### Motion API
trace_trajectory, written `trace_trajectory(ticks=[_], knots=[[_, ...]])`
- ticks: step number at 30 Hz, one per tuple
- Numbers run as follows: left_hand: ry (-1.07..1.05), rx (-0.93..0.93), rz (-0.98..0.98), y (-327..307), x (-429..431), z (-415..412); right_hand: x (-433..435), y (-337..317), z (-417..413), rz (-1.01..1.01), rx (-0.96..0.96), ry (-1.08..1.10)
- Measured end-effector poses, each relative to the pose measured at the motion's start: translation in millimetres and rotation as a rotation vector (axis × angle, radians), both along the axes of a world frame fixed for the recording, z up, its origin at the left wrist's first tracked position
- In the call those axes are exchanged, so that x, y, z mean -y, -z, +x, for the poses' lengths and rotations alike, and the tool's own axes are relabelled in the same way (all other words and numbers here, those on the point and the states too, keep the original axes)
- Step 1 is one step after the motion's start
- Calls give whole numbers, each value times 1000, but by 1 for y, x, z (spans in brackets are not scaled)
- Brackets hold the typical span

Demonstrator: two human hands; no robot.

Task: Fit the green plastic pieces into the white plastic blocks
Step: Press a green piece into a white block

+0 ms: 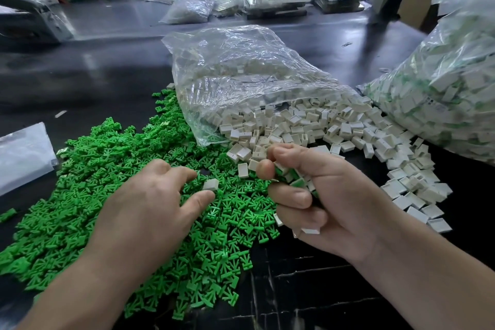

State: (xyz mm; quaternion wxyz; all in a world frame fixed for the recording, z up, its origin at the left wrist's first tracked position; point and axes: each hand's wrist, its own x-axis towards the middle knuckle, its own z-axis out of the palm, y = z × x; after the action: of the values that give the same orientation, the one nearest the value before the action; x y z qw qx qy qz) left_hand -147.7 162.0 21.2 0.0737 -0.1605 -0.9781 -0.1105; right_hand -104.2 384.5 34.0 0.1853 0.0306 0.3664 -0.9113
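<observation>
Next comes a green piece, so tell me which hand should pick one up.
Left. The left hand lies open right over the green pieces; the right hand is already full, its fingers curled round white blocks.

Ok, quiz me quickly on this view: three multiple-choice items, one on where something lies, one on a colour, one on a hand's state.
1. Where does the green pile lie relative to the clear bag spilling white blocks?
A) inside it
B) to its left, nearer the person
C) to its right

2. The lone block on the green pile by the left hand is:
A) white
B) green
C) black

3. The right hand is:
A) flat and open
B) out of view
C) curled round several pieces

Answers:
1 B, the green spreads left of the bag's mouth.
2 A, it stands pale against the green.
3 C, its fingers close over white and green parts.
</observation>
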Motion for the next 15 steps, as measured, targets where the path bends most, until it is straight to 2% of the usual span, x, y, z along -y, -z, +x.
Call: trace_trajectory(ticks=[4,9,11,15], knots=[[108,-73,-47,4,-11,-2,2,0,1,52,19,11],[133,-62,56,7,-14,-5,1,1,1,49,23,6],[136,-47,153,5,-13,-3,1,0,1,72,8,8],[146,-55,487,-5,-17,9,6,1,4,307,-24,9]])
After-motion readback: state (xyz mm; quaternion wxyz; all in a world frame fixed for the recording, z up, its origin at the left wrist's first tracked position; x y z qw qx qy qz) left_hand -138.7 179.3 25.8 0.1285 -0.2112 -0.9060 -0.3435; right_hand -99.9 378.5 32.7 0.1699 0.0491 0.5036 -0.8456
